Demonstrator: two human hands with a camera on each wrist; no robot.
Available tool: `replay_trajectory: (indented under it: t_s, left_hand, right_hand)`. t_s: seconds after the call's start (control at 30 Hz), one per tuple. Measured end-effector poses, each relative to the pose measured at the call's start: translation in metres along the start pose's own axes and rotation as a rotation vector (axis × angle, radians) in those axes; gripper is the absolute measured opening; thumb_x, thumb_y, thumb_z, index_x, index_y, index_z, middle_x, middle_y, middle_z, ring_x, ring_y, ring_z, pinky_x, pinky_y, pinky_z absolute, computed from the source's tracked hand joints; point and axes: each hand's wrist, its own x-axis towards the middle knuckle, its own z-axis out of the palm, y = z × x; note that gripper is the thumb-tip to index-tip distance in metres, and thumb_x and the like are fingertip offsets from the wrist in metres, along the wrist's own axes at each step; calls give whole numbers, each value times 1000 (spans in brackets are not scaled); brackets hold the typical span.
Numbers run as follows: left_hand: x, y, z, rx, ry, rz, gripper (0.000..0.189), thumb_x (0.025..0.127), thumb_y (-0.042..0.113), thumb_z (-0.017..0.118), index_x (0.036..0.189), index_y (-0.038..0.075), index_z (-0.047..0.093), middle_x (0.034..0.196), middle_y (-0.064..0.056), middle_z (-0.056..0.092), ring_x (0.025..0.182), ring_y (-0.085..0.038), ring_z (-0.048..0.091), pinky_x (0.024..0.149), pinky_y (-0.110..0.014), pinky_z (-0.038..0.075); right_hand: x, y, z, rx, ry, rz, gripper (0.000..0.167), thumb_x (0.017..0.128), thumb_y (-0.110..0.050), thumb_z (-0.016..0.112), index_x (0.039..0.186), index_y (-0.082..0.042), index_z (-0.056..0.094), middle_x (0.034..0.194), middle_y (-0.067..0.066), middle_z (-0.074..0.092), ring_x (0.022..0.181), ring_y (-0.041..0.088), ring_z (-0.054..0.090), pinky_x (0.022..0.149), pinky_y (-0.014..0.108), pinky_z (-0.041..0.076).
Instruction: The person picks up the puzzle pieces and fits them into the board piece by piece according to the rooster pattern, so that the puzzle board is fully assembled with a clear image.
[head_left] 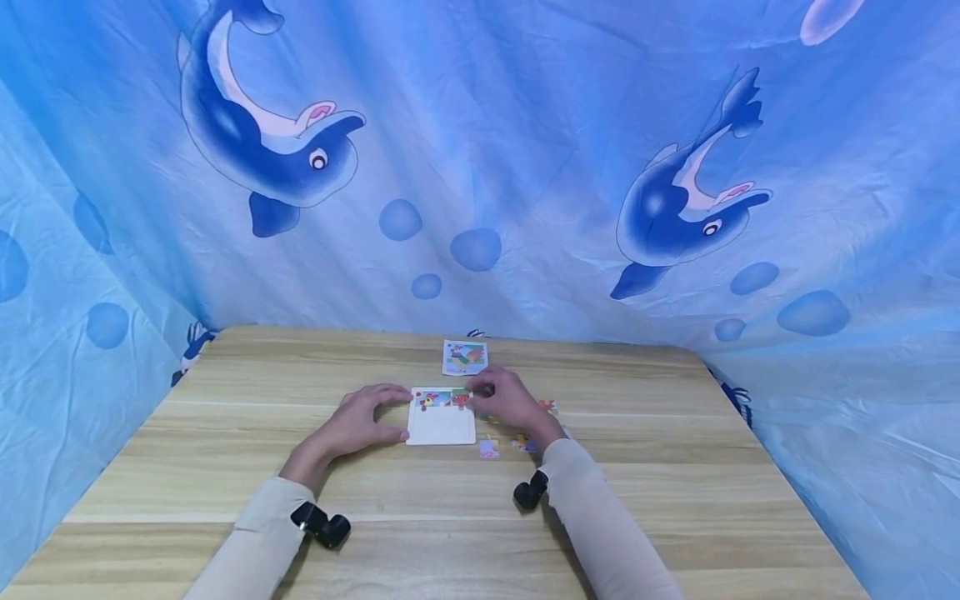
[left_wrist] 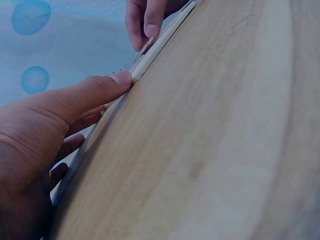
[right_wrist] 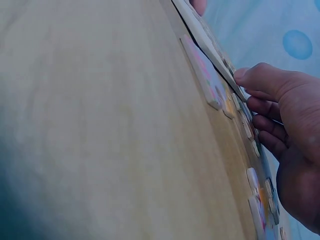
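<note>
Tabletop (head_left: 420, 508) | 1 tray (head_left: 441, 427) between left hand (head_left: 362, 419), right hand (head_left: 510, 400) | 1 card (head_left: 465, 357)

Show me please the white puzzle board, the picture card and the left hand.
White puzzle board (head_left: 441, 427): head view, bare lower part.
Picture card (head_left: 465, 357): head view, middle of printed face.
Left hand (head_left: 358, 423): head view, back of the hand.

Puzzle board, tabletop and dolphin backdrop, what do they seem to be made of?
Puzzle board: probably wood or thick card, smooth and white on top, with a pale edge in the wrist views. Tabletop: wood or wood-look laminate, fairly matte, judging by its streaky grain. Dolphin backdrop: possibly thin fabric or plastic sheeting, slightly glossy, since it hangs in creases and folds.
</note>
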Motion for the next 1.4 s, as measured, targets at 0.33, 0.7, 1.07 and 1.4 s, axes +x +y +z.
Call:
replay_trajectory:
  t_s: [0.33,0.7,1.07,1.4]
  left_hand:
    - [-1,1,-2,-2,-1,-1,61,84,41,84,139,21,66,152,-9,56,147,-42,42,117,-66,24]
    - [0,1,-2,-7,-5,6,62,84,40,84,140,20,65,153,-9,55,148,-42,42,118,-66,23]
    - [4,3,-2,5,-2,7,62,83,41,85,139,20,66,151,-9,56,147,-41,44,117,-66,24]
    - [0,2,-1,-4,1,0,62,83,39,85,138,18,66,152,-10,56,147,-42,43,118,-66,24]
  right_hand:
    - [1,-3,0,10,-22,18,25,91,-21,78,116,-15,77,119,0,64,111,18,60,101,37,54]
    - [2,-5,-2,30,-28,8,23,91,-21,78,113,-13,78,118,3,64,114,22,61,106,45,53]
    - [3,-7,-4,15,-21,-10,17,93,-20,76,109,-15,79,114,4,65,105,22,58,92,40,53]
    - [-12,-5,-18,17,-21,43,23,97,-25,72,118,-16,76,131,4,64,123,25,63,107,46,52]
